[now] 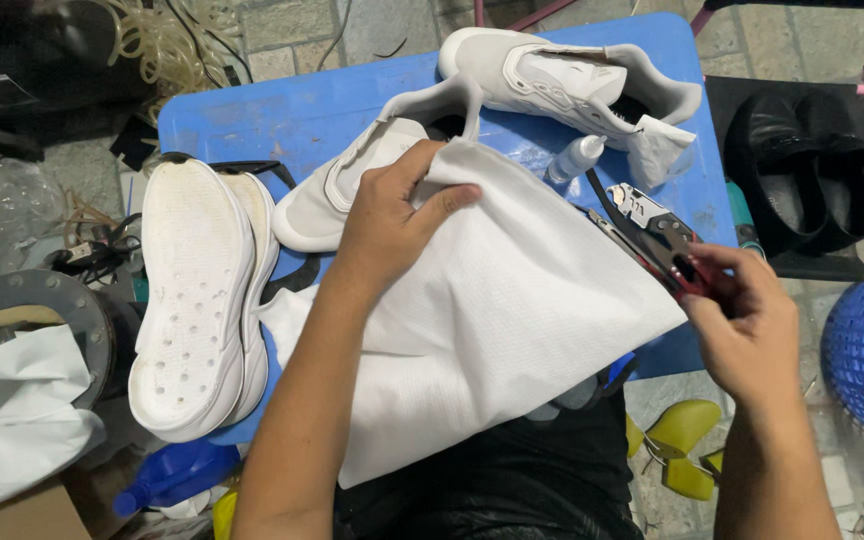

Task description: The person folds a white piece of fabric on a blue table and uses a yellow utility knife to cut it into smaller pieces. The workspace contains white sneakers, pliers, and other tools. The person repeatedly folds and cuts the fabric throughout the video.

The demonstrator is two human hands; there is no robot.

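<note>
the left hand (392,215) lies flat on a large sheet of white fabric (492,320), fingers spread open and pressing its upper edge down against the blue table (292,110). the fabric drapes from the table top over the near edge and onto the person's lap, which is covered in black cloth.

the right hand (747,325) sits at the fabric's right corner, fingers closed around the red handles of a pair of pliers (652,235). the plier head points up and left, lying along the fabric's right edge.

just beyond the left hand's fingertips rests a white shoe upper (352,185), its heel tab standing up beside the fabric. a second white shoe upper (572,85) lies at the far edge of the table. a small clear glue bottle (574,158) rests between that upper and the pliers, touching the fabric's top edge.

to the left, 2 white soles (197,295) lie bottom up, side by side, overhanging the table's near left corner. a pair of black shoes (802,170) sits on a dark stool to the right, well apart from the table.
</note>
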